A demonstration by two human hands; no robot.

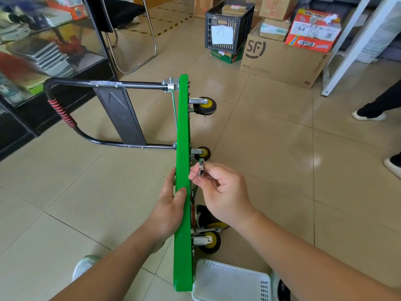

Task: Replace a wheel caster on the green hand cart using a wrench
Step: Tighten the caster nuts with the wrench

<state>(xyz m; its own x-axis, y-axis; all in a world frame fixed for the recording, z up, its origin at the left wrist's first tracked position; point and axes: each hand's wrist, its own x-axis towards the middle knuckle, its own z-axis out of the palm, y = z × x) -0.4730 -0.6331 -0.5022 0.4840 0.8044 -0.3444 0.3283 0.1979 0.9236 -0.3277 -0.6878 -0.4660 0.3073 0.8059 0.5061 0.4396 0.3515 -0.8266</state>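
The green hand cart [183,127] stands on its side edge on the tiled floor, its black handle [65,118] folded out to the left. Black-and-yellow casters stick out of its underside to the right: a far caster [205,105], a middle caster [202,153] and a near caster [209,241]. My left hand [171,205] grips the deck's edge, thumb over the top. My right hand [221,190] pinches a small metal wrench [201,168] close against the underside, just below the middle caster. What the wrench touches is hidden.
A white plastic basket [232,281] lies on the floor at the cart's near end. Cardboard boxes [282,59] and a black crate [229,25] stand beyond. A glass cabinet [43,51] is on the left, and another person's feet [368,115] are at the right.
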